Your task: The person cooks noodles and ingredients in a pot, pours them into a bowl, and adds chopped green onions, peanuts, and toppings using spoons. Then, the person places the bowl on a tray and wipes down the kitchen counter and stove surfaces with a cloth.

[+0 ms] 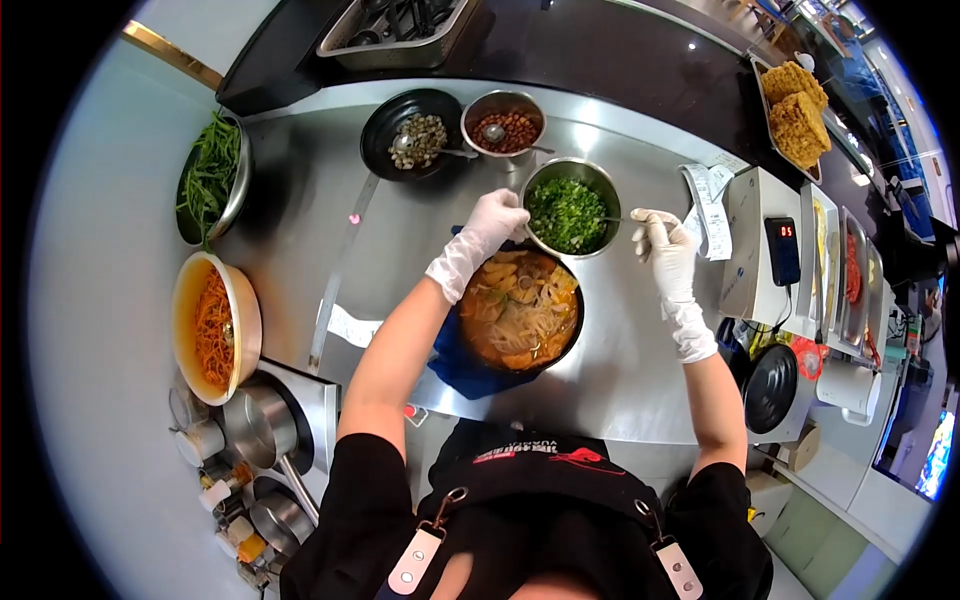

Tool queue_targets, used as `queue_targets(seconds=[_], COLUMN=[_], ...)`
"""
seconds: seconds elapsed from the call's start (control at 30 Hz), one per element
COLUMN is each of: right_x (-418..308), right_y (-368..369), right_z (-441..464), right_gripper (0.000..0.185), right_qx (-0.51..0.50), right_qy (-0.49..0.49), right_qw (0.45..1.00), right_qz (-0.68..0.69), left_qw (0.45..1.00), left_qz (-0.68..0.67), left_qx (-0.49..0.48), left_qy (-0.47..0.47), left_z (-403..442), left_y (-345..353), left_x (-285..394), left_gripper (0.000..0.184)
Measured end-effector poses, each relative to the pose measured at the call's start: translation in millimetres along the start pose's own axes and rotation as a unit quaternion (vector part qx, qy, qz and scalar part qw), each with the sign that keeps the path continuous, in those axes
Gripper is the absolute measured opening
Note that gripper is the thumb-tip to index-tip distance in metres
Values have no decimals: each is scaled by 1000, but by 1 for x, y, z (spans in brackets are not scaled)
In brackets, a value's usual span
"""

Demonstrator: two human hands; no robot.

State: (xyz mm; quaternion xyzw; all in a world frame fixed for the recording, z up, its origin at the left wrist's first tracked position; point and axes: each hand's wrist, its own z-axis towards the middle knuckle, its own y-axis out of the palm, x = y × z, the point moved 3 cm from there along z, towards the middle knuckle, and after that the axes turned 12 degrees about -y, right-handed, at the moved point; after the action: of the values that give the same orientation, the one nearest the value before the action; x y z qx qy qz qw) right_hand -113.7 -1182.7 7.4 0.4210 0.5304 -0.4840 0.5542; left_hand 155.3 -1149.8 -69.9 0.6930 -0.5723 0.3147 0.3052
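A black pot of noodle soup (520,312) sits on a dark blue cloth (468,370) in front of me. My left hand (490,235), in a white glove, has its fingers closed at the near left rim of a metal bowl of chopped green onions (568,212). My gloved right hand (665,248) is just right of that bowl, fingers pinched at the end of a thin spoon handle (612,219) that reaches into the greens. Whatever the left fingertips hold is too small to make out.
Behind stand a black bowl with a spoon (375,150) and a metal bowl of peanuts (510,132). Greens (210,175) and shredded carrot (213,330) are at the left. Paper slips (708,212), a timer (783,250) and food trays (850,270) stand at the right.
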Motion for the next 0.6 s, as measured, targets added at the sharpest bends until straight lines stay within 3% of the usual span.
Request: queue_targets(seconds=[0.17, 0.33, 0.37, 0.4, 0.47, 0.57, 0.6], right_x=[-47, -62, -58, -58, -52, -57, -58], right_y=[1, 27, 33, 42, 58, 56, 51], right_z=[-39, -107, -118, -126, -144, -140, -133], right_gripper=[23, 15, 14, 21, 30, 36, 35], right_qx=[-10, -106, -183, -242, -406, -357, -309], right_qy=[-7, -53, -155, -328, -396, -446, -437], right_qw=[999, 993, 961, 886, 751, 747, 777], right_qz=[-44, -28, -139, -221, -337, -340, -332], left_qw=[1000, 1000, 1000, 1000, 999, 999, 999], left_qz=[4, 21, 27, 26, 26, 28, 34], left_qx=[-11, -13, -12, -12, -14, -20, -22], left_qy=[7, 3, -1, -1, -10, -2, -2], left_z=[1, 1, 0, -2, -1, -1, -2], left_y=[-3, -2, -1, -1, -2, -3, -3], left_x=[-1, 1, 3, 4, 3, 4, 4], left_gripper=[17, 17, 17, 17, 11, 19, 19])
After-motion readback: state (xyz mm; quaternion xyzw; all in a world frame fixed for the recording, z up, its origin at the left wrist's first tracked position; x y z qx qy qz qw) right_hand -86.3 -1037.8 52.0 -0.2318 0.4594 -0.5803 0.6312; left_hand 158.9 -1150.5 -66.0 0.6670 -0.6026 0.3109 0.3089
